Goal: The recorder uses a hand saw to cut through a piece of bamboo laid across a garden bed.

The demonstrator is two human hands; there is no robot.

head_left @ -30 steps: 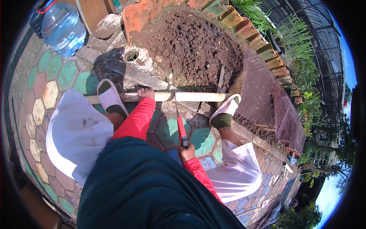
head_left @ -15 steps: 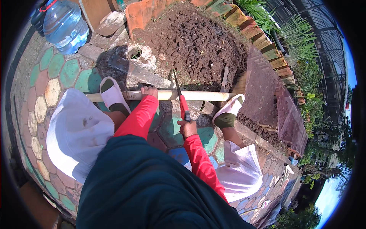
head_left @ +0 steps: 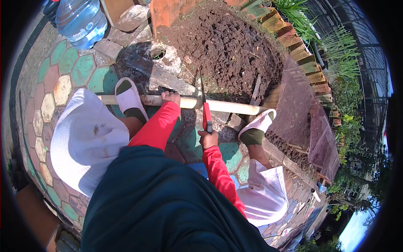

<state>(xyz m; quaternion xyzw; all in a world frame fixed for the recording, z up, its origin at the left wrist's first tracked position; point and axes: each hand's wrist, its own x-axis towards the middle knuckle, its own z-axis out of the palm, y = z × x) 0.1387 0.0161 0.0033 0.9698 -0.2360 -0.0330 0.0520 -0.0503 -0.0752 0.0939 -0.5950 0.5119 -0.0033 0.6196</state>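
Note:
A long cream pipe [head_left: 235,107] lies crosswise in front of me, with a pale pink slipper [head_left: 128,95] on its left part and another slipper [head_left: 259,120] at its right end. My left hand [head_left: 171,97] is closed over the pipe, left of the saw. Something small and dark pokes out beyond those fingers; its kind is unclear. In my right hand [head_left: 208,139] is the grip of a hand saw [head_left: 206,114] with a red and black handle. Its narrow dark blade crosses the pipe and points toward the soil. The cut itself is too small to make out.
Dug brown soil [head_left: 226,54] lies beyond the pipe, edged by upright tiles [head_left: 289,35]. A flat strip [head_left: 255,90] rests on it. A big blue water bottle [head_left: 82,25] stands far left, near a stone block with a hole [head_left: 158,52]. Hexagonal paving [head_left: 82,71] spreads below.
The saw has slid slightly forward across the pipe, my right hand moving with it. My left hand keeps its place on the pipe. The whole view has shifted a little.

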